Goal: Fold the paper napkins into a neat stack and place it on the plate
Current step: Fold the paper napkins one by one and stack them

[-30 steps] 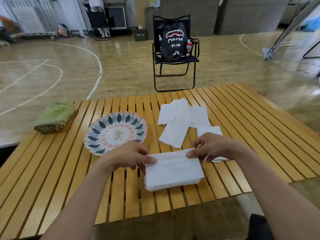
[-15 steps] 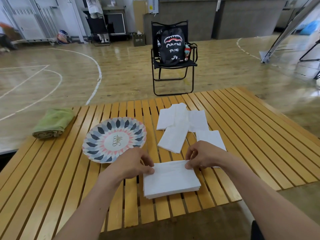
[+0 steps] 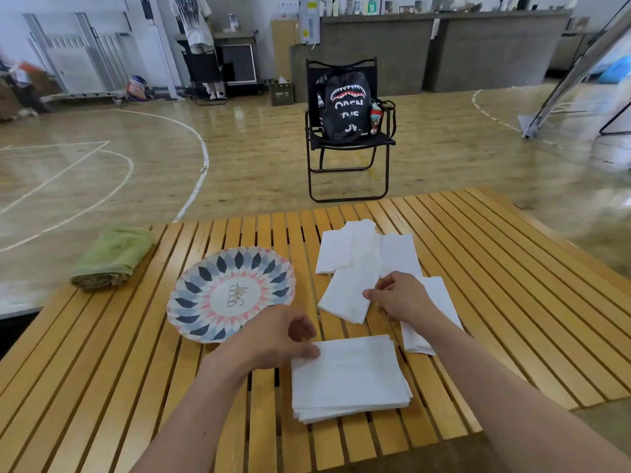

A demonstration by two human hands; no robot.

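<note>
A neat stack of folded white napkins (image 3: 350, 377) lies near the table's front edge. My left hand (image 3: 273, 339) holds its top-left corner, thumb on top and fingers curled. My right hand (image 3: 401, 298) is farther back, off the stack, and pinches the right edge of a loose folded napkin (image 3: 345, 295). Another loose napkin (image 3: 440, 302) lies partly under my right wrist. More loose napkins (image 3: 355, 247) overlap behind these. The patterned round plate (image 3: 201, 295) sits left of the napkins with nothing on it.
A rolled green towel (image 3: 111, 257) lies at the slatted wooden table's (image 3: 512, 302) far left corner. Behind the table on the gym floor stands a black folding chair (image 3: 348, 138) with a backpack on it.
My right hand has left the stack's top-right corner and moved back to the loose napkin. My left hand has stayed at the stack's left corner. The camera view has tilted upward.
</note>
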